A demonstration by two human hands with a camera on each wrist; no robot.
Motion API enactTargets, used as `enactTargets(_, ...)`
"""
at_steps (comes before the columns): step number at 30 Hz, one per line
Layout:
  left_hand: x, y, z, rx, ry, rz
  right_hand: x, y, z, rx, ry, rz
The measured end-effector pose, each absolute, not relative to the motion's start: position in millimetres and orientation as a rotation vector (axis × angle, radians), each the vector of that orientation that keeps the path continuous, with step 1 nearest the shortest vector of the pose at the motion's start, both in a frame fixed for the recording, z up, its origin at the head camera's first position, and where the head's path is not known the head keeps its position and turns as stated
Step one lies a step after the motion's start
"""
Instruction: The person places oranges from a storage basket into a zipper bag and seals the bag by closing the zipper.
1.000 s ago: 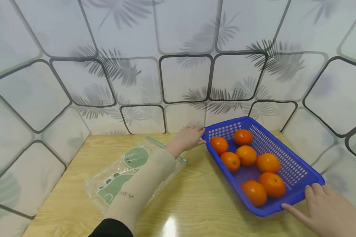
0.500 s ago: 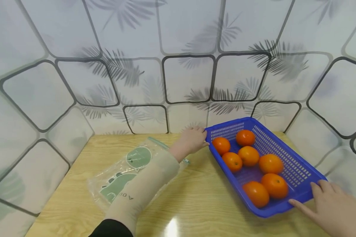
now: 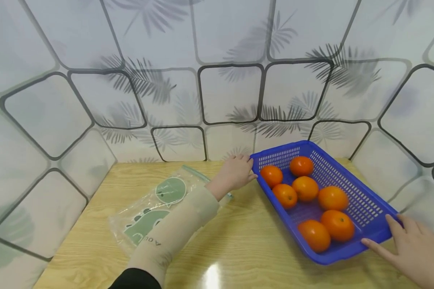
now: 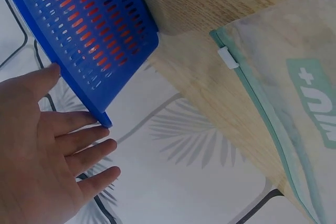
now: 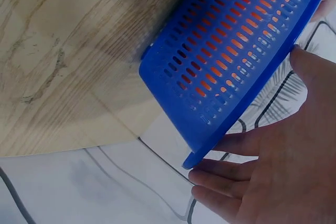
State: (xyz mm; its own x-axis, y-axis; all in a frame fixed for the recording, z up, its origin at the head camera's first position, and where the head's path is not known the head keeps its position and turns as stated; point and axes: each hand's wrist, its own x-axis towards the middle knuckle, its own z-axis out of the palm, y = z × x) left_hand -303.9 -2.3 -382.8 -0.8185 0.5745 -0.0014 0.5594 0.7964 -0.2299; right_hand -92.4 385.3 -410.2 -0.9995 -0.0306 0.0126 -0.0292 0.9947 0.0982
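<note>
A blue slotted plastic basket [image 3: 280, 218] with several orange fruits [image 3: 332, 198], apparently oranges or tangerines, stands on the right part of the table. My left hand [image 3: 235, 172] touches its far-left corner. In the left wrist view, the thumb of that left hand [image 4: 47, 150] meets the rim and its fairly straight fingers reach past the corner. The right hand [image 3: 416, 245] is at the near-right corner. Seen from the right wrist, the right hand [image 5: 278, 156] has its thumb against the rim and its fingers extended by the corner of the basket [image 5: 220, 51].
Left of the basket, a clear zip bag [image 3: 141, 218] with a green dinosaur print lies flat, partly behind my left sleeve [image 3: 181, 224]. Its white slider [image 4: 228, 57] shows in the left wrist view. Patterned walls [image 3: 231, 92] enclose the wooden table [image 3: 238, 249] at the back and sides.
The basket and both hands sit slightly farther right in view, as does the scene around them. My right hand has shifted a little outward along the basket's near corner. The fruits keep their places.
</note>
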Motion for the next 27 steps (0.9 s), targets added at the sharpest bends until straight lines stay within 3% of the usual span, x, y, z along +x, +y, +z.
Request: enactTargets(27, -305, 8, -388, -0.903, -3.041, 0.24, -103, 413, -428, -0.025, -3.001, 0.094)
